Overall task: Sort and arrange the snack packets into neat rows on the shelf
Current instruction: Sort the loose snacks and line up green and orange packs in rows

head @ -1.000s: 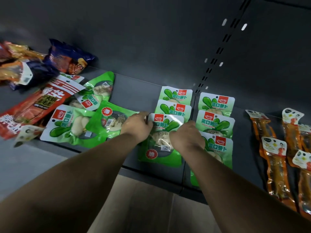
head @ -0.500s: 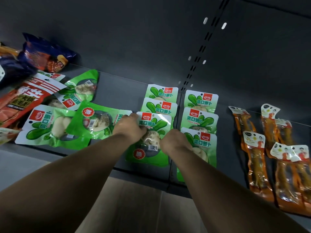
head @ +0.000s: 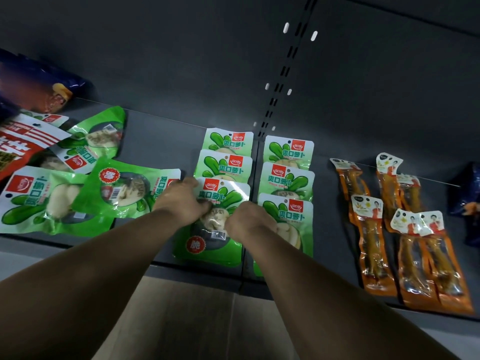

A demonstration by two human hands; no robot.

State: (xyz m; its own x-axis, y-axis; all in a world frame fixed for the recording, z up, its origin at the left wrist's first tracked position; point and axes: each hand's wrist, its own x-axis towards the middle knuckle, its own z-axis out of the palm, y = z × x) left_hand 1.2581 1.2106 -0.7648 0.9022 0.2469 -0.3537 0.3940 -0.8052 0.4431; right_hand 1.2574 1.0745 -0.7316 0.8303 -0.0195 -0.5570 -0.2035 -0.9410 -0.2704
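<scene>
Hands, left hand (head: 181,202) and right hand (head: 248,220), stay curled pinching the near green packet (head: 211,229) of the left row, barely shifted, so it's nearly squared on the shelf (head: 161,141).

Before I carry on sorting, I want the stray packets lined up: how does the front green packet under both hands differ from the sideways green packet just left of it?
The front green packet lies lengthwise in its column, logo end toward the back; the sideways green packet lies crosswise, overlapping a neighbour. The left hand and right hand are on the front one. Both share the same green design.
</scene>
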